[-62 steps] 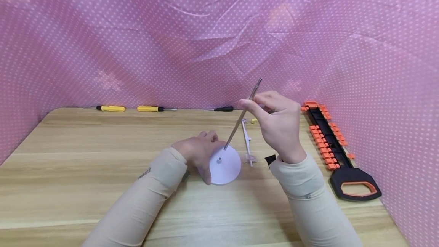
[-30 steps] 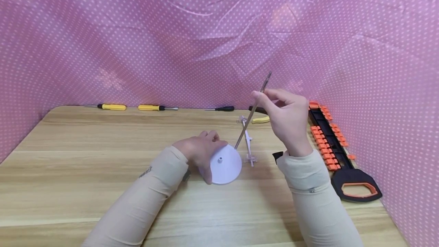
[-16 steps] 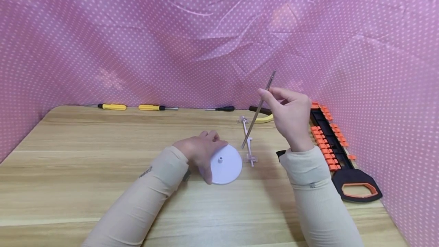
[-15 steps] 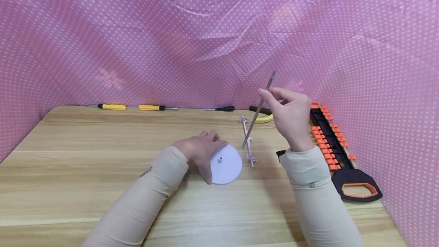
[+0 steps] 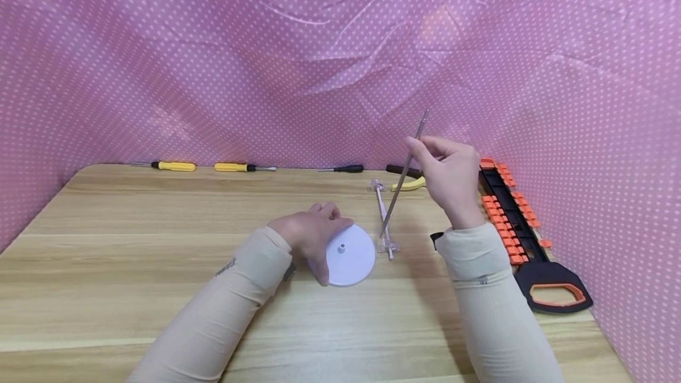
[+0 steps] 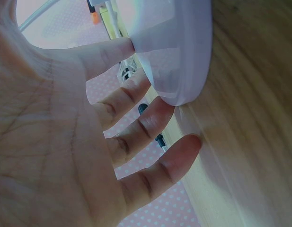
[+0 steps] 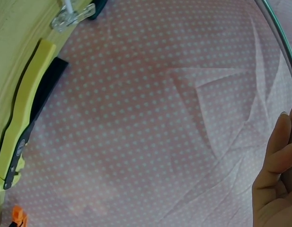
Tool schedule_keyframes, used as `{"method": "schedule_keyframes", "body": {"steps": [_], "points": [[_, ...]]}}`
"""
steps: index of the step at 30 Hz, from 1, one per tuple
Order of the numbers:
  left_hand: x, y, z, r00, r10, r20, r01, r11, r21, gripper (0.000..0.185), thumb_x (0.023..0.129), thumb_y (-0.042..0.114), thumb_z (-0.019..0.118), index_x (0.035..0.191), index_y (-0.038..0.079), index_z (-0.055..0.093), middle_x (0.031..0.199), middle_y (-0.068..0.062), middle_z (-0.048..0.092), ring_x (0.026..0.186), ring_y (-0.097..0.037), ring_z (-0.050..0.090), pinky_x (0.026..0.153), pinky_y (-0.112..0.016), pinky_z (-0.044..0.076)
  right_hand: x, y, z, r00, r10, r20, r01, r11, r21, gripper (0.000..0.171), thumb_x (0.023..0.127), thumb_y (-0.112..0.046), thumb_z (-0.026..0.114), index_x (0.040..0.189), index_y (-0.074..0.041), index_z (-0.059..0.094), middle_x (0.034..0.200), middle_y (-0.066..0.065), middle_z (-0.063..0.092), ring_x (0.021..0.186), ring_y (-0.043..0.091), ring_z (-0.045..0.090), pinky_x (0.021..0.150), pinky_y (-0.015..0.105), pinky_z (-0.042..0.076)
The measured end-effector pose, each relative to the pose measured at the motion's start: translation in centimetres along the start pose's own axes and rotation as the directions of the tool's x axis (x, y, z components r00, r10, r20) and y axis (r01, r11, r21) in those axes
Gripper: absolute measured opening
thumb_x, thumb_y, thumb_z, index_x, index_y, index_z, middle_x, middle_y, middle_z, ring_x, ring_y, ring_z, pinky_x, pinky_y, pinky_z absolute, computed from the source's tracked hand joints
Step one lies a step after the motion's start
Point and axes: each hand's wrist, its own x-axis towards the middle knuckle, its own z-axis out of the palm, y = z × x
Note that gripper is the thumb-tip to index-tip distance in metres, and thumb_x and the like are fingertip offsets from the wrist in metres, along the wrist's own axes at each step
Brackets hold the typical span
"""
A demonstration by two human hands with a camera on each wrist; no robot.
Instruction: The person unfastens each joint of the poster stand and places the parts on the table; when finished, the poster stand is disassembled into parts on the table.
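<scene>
A white round disc with a small centre peg lies on the wooden table. My left hand holds it by the rim, thumb at the front and fingers at the back; in the left wrist view the fingertips touch the disc's edge. My right hand pinches a thin metal rod, tilted, with its lower tip just above a clear plastic arm piece lying right of the disc. The right wrist view shows the rod and fingers.
Two yellow screwdrivers and a black one lie along the back edge. Yellow-handled pliers lie behind the rod. A black and orange rack with a handle runs along the right side. Pink dotted cloth walls surround the table.
My right hand has carried the rod rightwards, off the disc and over to the clear plastic piece, and set it more upright. The left hand and the disc have stayed put.
</scene>
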Motion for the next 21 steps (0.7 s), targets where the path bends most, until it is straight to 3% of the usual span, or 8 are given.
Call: {"method": "schedule_keyframes", "body": {"steps": [7, 13, 21], "points": [[-0.1, -0.1, -0.1, 1.000, -0.004, -0.003, 0.004, 1.000, -0.015, 0.125, 0.053, 0.032, 0.107, 0.161, 0.028, 0.045, 0.152, -0.006, 0.043, 0.135, -0.028, 0.044, 0.111, -0.053, 0.052, 0.5, 0.8, 0.0, 0.996, 0.067, 0.056, -0.065, 0.998, -0.026, 0.034, 0.097, -0.041, 0.079, 0.110, -0.010, 0.084, 0.096, 0.012, 0.081, 0.078, 0.003, 0.073, 0.065, 0.020, 0.054], [0.0, -0.1, 0.0, 1.000, -0.002, -0.004, 0.002, 1.000, -0.013, 0.125, 0.053, 0.032, 0.107, 0.162, 0.029, 0.044, 0.152, -0.006, 0.043, 0.134, -0.028, 0.044, 0.111, -0.054, 0.052, 0.7, 1.4, 0.1, 0.989, 0.116, 0.088, -0.114, 0.993, -0.030, 0.038, 0.098, -0.044, 0.076, 0.114, -0.010, 0.083, 0.101, 0.012, 0.082, 0.088, 0.016, 0.077, 0.070, 0.021, 0.055], [0.0, -0.2, 0.0, 1.000, -0.001, -0.004, 0.001, 1.000, -0.013, 0.124, 0.053, 0.032, 0.106, 0.161, 0.029, 0.045, 0.152, -0.006, 0.044, 0.133, -0.028, 0.045, 0.110, -0.053, 0.052, 0.8, 1.7, 0.2, 0.973, 0.168, 0.159, -0.160, 0.985, -0.065, 0.038, 0.099, -0.045, 0.075, 0.111, -0.010, 0.084, 0.099, 0.012, 0.080, 0.090, 0.016, 0.070, 0.075, 0.027, 0.052]]}}
